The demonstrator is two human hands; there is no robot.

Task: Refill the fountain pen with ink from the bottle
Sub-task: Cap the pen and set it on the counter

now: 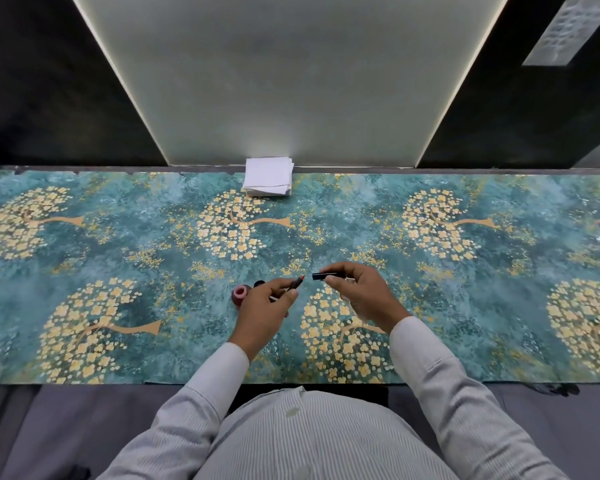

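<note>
My left hand (269,308) pinches a slim dark fountain pen (297,283) whose reddish tip points up and to the right. My right hand (361,292) grips a short black tube (318,276), the pen's cap or barrel, with its open end facing the pen tip a small gap away. Just left of my left hand an open ink bottle (240,295) with a reddish-pink mouth stands on the mat. A small dark lid (259,283) lies beside it, partly hidden by my fingers.
A teal mat (153,258) with golden tree patterns covers the table. A stack of white paper tissues (268,181) sits at the table's far edge by the lit wall panel. Grey table surface shows along the near edge.
</note>
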